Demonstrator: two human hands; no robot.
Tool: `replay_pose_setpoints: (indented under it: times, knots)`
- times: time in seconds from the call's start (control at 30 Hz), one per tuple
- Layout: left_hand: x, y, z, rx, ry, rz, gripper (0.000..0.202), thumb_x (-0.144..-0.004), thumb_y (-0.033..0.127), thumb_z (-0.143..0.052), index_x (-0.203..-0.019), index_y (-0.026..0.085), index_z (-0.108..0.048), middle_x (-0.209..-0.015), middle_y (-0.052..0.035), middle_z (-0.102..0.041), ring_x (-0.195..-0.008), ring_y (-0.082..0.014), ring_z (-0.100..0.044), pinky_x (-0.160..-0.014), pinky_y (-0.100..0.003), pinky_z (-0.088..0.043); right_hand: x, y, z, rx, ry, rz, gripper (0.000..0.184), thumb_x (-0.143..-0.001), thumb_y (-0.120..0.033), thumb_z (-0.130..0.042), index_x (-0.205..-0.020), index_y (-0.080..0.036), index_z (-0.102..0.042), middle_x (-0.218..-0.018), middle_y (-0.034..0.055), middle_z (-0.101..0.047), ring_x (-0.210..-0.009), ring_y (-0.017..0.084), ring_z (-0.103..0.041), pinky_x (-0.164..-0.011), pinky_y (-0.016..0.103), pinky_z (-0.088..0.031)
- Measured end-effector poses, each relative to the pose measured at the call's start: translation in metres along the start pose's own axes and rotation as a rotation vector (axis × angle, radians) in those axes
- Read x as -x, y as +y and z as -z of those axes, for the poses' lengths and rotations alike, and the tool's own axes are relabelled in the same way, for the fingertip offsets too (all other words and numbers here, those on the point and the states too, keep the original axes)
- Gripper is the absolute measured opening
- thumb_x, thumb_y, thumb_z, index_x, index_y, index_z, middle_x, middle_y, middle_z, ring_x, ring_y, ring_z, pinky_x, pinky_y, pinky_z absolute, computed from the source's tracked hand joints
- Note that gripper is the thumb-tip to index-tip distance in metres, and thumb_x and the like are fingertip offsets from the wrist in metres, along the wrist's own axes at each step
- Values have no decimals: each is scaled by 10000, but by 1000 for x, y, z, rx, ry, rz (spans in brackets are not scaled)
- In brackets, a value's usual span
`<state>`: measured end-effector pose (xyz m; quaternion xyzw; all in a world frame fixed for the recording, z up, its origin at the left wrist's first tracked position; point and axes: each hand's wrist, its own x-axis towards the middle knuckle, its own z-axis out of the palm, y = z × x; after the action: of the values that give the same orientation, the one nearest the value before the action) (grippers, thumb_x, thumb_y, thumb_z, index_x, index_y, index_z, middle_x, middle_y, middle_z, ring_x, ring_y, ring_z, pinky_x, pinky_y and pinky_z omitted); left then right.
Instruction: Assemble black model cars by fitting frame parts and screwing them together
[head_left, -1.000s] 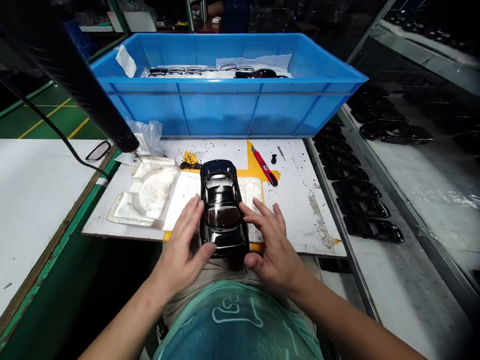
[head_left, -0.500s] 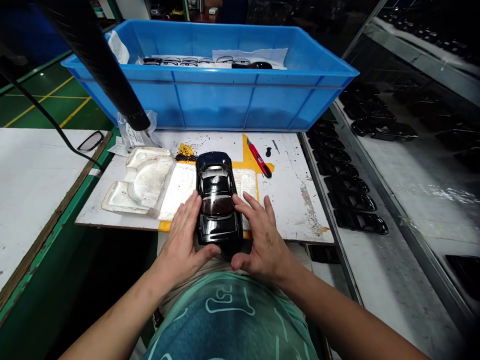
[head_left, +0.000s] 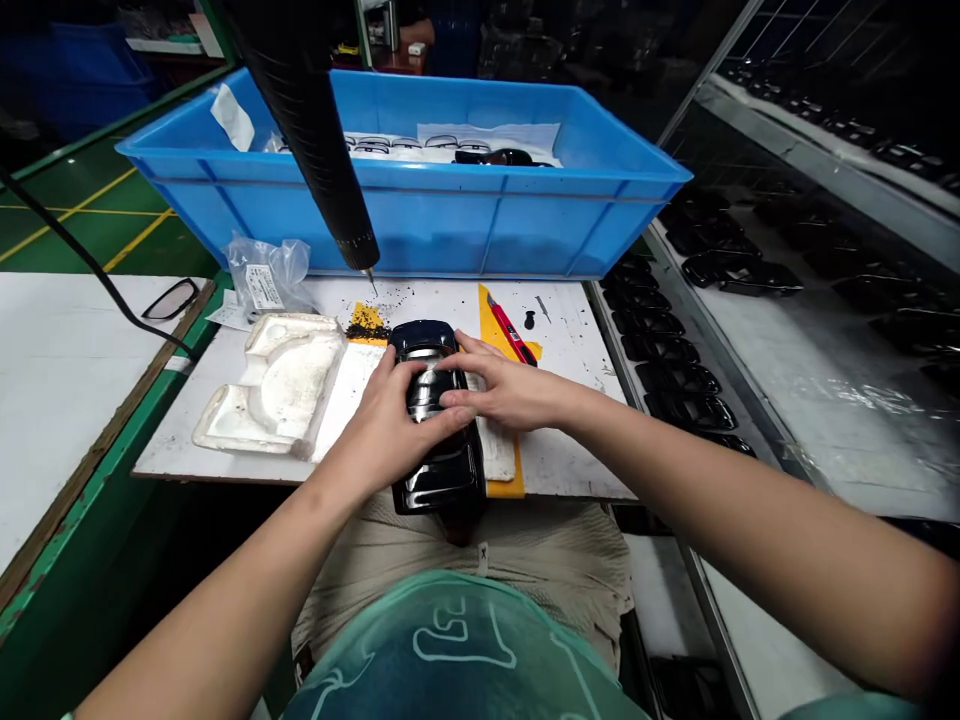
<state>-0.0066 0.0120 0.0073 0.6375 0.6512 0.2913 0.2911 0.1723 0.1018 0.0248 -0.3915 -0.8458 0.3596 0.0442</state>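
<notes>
A glossy black model car body (head_left: pixel 439 480) lies on a white foam insert, long axis pointing away from me. My left hand (head_left: pixel 394 425) presses over its middle from the left side. My right hand (head_left: pixel 506 385) reaches across from the right, its fingers on the car's far half and touching my left fingertips. The car's far end shows just beyond my hands, and its middle is hidden under them. A hanging black electric screwdriver (head_left: pixel 319 150) has its bit just above the board, left of the car.
The white work board (head_left: pixel 570 440) holds a foam tray (head_left: pixel 277 385), a red utility knife (head_left: pixel 511 332) and scattered black bits (head_left: pixel 367 331). A blue crate (head_left: pixel 397 225) stands behind it. Rows of black moulded parts (head_left: pixel 667 380) lie to the right. Glasses (head_left: pixel 171 299) rest on the left table.
Both hands have moved from the car's sides onto its top, with my right arm stretched further across. The screwdriver has swung right and now hangs nearer the car. The view has shifted slightly.
</notes>
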Motion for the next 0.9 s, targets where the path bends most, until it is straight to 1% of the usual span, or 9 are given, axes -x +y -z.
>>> replay_pose_setpoints:
  times: [0.1, 0.17, 0.23, 0.4, 0.5, 0.6, 0.67, 0.8, 0.9]
  knots:
    - [-2, 1, -7, 5, 16, 9, 644, -807, 611, -638, -1248, 168, -482, -1598, -194, -181, -1493, -343, -215, -1191, -541, -258, -4, -5, 8, 34, -93, 8, 447, -891, -434, -698, -1288, -256, -598, -1618, 120, -143, -1474, 360, -50, -1184, 610, -176]
    - [-2, 0, -9, 3, -26, 36, 676, -807, 613, -633, -1261, 150, -444, -1618, -230, -61, -1518, -343, -108, -1198, -550, -232, -4, -8, 10, 61, -127, 4, 408, -901, -407, -681, -1248, -207, -604, -1618, 147, -107, -1469, 377, -45, -1182, 616, -178]
    - [-1, -3, -9, 12, -66, 35, 695, -806, 617, -632, -1283, 160, -416, -1624, -229, 2, -1527, -332, -52, -1203, -557, -213, -3, -10, 9, 92, -141, 26, 380, -927, -385, -639, -1242, -180, -580, -1616, 158, -90, -1469, 378, -42, -1177, 625, -190]
    - [-1, -2, -4, 2, -92, 56, 790, -733, 614, -715, -1311, 176, -403, -1633, -197, 31, -1527, -328, -64, -1212, -543, -211, -3, -5, 9, 105, -167, 88, 390, -950, -458, -586, -1247, -206, -563, -1618, 116, -105, -1464, 397, -56, -1137, 686, -230]
    - [-3, 2, -1, 1, -116, 115, 872, -667, 658, -747, -1317, 176, -421, -1642, -169, 37, -1523, -322, -106, -1217, -512, -232, -13, -8, 19, 132, -211, 72, 412, -881, -505, -677, -1181, -226, -636, -1612, 94, -177, -1449, 444, -105, -1130, 699, -245]
    - [-3, 3, -1, 37, -100, 149, 801, -713, 696, -685, -1287, 190, -448, -1648, -145, 22, -1527, -313, -84, -1221, -528, -213, -29, -16, 27, 160, -249, 32, 363, -736, -407, -835, -1035, -241, -715, -1579, 62, -290, -1424, 490, -167, -1108, 714, -293]
    - [-3, 2, -2, 80, -87, 154, 719, -760, 695, -638, -1253, 204, -456, -1649, -133, 19, -1530, -311, -59, -1216, -555, -206, -37, -20, 30, 176, -280, 8, 358, -687, -337, -869, -1006, -249, -733, -1562, 53, -324, -1408, 508, -196, -1077, 729, -333]
    - [-1, -2, -5, 154, -94, 135, 615, -818, 649, -606, -1232, 224, -442, -1649, -121, 18, -1531, -317, -15, -1209, -602, -180, -42, -21, 27, 249, -343, 33, 488, -731, -335, -827, -1188, -237, -688, -1583, 99, -260, -1376, 551, -204, -1015, 762, -377]
    - [-1, -3, -5, 171, -98, 96, 566, -849, 627, -581, -1232, 233, -445, -1649, -122, 8, -1532, -310, 19, -1213, -602, -156, -39, -27, 26, 291, -355, 61, 471, -760, -335, -798, -1194, -201, -671, -1595, 121, -222, -1371, 562, -186, -1012, 755, -387]
